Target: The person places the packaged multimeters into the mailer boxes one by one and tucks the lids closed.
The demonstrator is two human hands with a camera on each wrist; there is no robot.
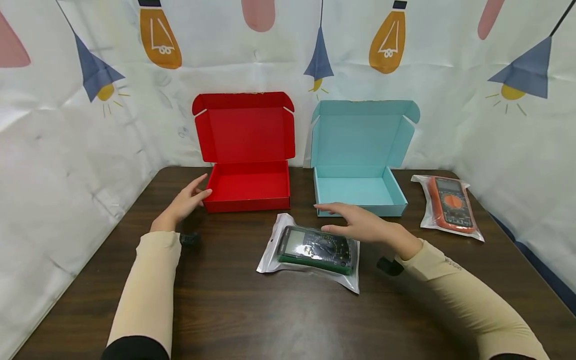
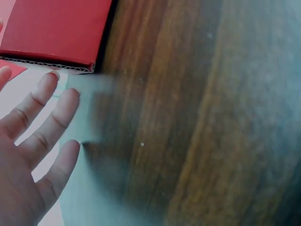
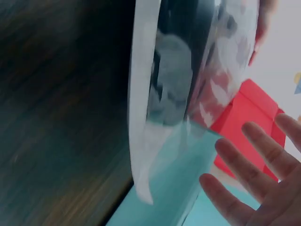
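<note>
In the head view my left hand (image 1: 181, 206) is at the front left corner of an open red cardboard box (image 1: 247, 205), fingers extended. The left wrist view shows the fingers (image 2: 63, 113) spread beside the box's edge; whether they touch it I cannot tell. A green-cased multimeter (image 1: 315, 247) lies flat on the table inside a clear, white-backed bag (image 1: 270, 250). Over its right end hovers my right hand (image 1: 360, 224), fingers straight and holding nothing, in front of an open light-blue box (image 1: 360, 140). The right wrist view shows that hand (image 3: 258, 183) apart from the bag.
An orange multimeter (image 1: 452, 202) in another clear bag lies at the table's right side. Both boxes stand at the back of the dark wooden table (image 1: 234, 310) with lids raised. Behind them hangs a white cloth (image 1: 279, 60) printed with lamps and bulbs.
</note>
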